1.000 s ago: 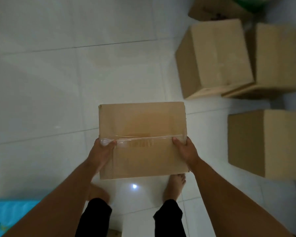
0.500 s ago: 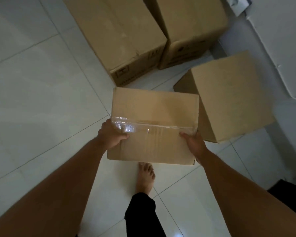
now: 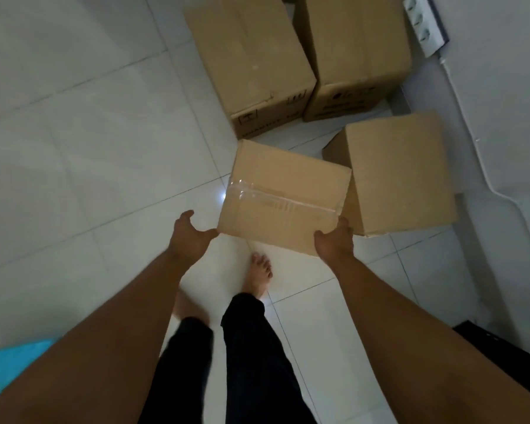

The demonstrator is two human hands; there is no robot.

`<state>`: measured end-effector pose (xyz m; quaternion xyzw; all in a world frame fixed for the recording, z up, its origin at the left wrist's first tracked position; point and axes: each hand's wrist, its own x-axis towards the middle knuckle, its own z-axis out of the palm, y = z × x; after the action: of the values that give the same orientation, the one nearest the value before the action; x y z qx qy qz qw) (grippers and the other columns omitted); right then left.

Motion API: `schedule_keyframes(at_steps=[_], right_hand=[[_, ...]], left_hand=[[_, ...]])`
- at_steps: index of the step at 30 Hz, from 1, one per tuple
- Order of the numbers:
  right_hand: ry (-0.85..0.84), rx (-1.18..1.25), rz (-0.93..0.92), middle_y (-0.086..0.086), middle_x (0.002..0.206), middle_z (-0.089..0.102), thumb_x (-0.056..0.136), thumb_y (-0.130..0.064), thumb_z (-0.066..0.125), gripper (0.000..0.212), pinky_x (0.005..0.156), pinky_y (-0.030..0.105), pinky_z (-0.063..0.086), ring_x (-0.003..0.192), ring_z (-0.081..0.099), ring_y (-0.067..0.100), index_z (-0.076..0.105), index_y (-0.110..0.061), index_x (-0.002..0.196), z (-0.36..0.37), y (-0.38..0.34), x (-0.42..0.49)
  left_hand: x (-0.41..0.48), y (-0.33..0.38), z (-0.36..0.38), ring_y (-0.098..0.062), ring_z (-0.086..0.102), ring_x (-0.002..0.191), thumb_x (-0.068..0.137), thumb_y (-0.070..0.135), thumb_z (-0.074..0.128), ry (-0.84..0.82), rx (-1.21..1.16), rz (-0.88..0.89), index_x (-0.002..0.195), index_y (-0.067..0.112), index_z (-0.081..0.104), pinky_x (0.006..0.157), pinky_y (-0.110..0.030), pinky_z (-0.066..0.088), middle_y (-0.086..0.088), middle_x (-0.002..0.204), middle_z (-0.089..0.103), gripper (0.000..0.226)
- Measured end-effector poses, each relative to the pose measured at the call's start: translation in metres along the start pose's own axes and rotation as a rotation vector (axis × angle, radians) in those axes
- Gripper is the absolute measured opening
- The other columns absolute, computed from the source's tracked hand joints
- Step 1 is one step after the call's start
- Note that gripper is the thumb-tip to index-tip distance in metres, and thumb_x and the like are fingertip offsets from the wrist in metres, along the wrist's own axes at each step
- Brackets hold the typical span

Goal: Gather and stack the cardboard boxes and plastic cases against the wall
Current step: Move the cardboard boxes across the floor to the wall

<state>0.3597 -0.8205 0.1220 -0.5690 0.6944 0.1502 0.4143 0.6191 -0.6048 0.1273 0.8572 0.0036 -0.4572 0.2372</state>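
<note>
Gripping the taped box (sealed, contents hidden) is the right hand; left hand spread open.

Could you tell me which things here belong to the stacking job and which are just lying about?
Job: taped box, plain box, left printed box, right printed box.
Lying about: power strip, blue item, black item (both unclear).
</note>
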Motion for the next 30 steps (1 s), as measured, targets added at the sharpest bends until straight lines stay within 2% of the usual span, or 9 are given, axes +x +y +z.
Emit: schedule_keyframes(at_steps=[3, 7, 11, 14, 17, 20, 22, 26, 30], right_hand=[[-0.080, -0.061, -0.088, 0.017, 0.160, 0.030, 0.094, -0.030, 0.065, 0.083, 0.106, 0.050, 0.050, 0.135, 0.049, 0.044, 0.020, -0.016, 0.163, -0.019, -0.009, -0.067], [-0.139, -0.146, -0.206, 0.019, 0.158, 0.035, 0.094, -0.030, 0.066, 0.083, 0.105, 0.048, 0.051, 0.133, 0.050, 0.043, 0.020, -0.017, 0.162, -0.039, -0.014, -0.147], [-0.181, -0.135, -0.235, 0.019, 0.156, 0.036, 0.094, -0.027, 0.066, 0.079, 0.103, 0.050, 0.052, 0.128, 0.054, 0.043, 0.025, -0.015, 0.161, -0.050, -0.006, -0.212], [-0.192, -0.117, -0.255, 0.017, 0.151, 0.043, 0.094, -0.030, 0.065, 0.074, 0.090, 0.043, 0.054, 0.117, 0.058, 0.038, 0.031, -0.017, 0.158, -0.058, 0.013, -0.266], [-0.209, -0.217, -0.351, 0.015, 0.141, 0.051, 0.092, -0.030, 0.064, 0.067, 0.075, 0.039, 0.054, 0.103, 0.061, 0.032, 0.040, -0.017, 0.153, -0.067, 0.042, -0.323], [-0.281, -0.330, -0.473, 0.010, 0.110, 0.064, 0.094, -0.026, 0.064, 0.053, 0.071, 0.039, 0.053, 0.087, 0.064, 0.027, 0.050, -0.015, 0.144, -0.076, 0.078, -0.375], [-0.367, -0.422, -0.533, 0.009, 0.095, 0.065, 0.097, -0.020, 0.063, 0.039, 0.066, 0.036, 0.048, 0.077, 0.061, 0.023, 0.058, -0.013, 0.135, -0.081, 0.100, -0.403], [-0.612, -0.656, -0.577, 0.009, 0.102, 0.072, 0.102, -0.018, 0.057, 0.024, 0.067, 0.033, 0.048, 0.078, 0.065, 0.021, 0.064, -0.014, 0.125, -0.091, 0.120, -0.452], [-0.619, -0.857, -0.733, 0.004, 0.101, 0.069, 0.105, -0.024, 0.053, 0.012, 0.065, 0.028, 0.044, 0.076, 0.061, 0.016, 0.063, -0.023, 0.110, -0.098, 0.096, -0.490]], left_hand=[[-0.088, -0.021, -0.038, -0.030, 0.048, 0.142, 0.079, 0.034, 0.091, 0.038, -0.121, -0.024, 0.160, 0.022, 0.035, 0.111, -0.052, 0.049, -0.011, 0.163, 0.038, 0.099], [-0.191, -0.072, -0.077, -0.032, 0.047, 0.144, 0.086, 0.027, 0.088, 0.119, -0.209, -0.071, 0.161, 0.015, 0.035, 0.116, -0.046, 0.043, -0.013, 0.164, 0.037, 0.092], [-0.272, -0.133, -0.105, -0.033, 0.050, 0.141, 0.087, 0.023, 0.087, 0.197, -0.312, -0.107, 0.158, 0.011, 0.040, 0.112, -0.042, 0.043, -0.016, 0.161, 0.043, 0.086], [-0.339, -0.180, -0.115, -0.032, 0.053, 0.138, 0.079, 0.027, 0.093, 0.242, -0.371, -0.083, 0.154, 0.014, 0.044, 0.110, -0.042, 0.046, -0.015, 0.159, 0.045, 0.091], [-0.413, -0.231, -0.109, -0.029, 0.053, 0.136, 0.072, 0.032, 0.097, 0.288, -0.441, -0.068, 0.150, 0.020, 0.049, 0.107, -0.044, 0.050, -0.010, 0.155, 0.045, 0.092], [-0.486, -0.283, -0.090, -0.028, 0.055, 0.132, 0.073, 0.036, 0.097, 0.374, -0.519, -0.094, 0.146, 0.021, 0.053, 0.107, -0.049, 0.052, -0.009, 0.152, 0.046, 0.087], [-0.525, -0.314, -0.075, -0.028, 0.056, 0.129, 0.077, 0.035, 0.093, 0.426, -0.534, -0.126, 0.144, 0.017, 0.056, 0.104, -0.043, 0.050, -0.009, 0.146, 0.052, 0.078], [-0.583, -0.364, -0.045, -0.025, 0.060, 0.111, 0.089, 0.032, 0.083, 0.472, -0.586, -0.229, 0.136, 0.011, 0.062, 0.095, -0.036, 0.048, -0.008, 0.128, 0.064, 0.055], [-0.633, -0.385, -0.034, -0.024, 0.061, 0.106, 0.093, 0.030, 0.080, 0.578, -0.747, -0.268, 0.133, 0.012, 0.064, 0.089, -0.034, 0.048, -0.007, 0.121, 0.065, 0.047]])
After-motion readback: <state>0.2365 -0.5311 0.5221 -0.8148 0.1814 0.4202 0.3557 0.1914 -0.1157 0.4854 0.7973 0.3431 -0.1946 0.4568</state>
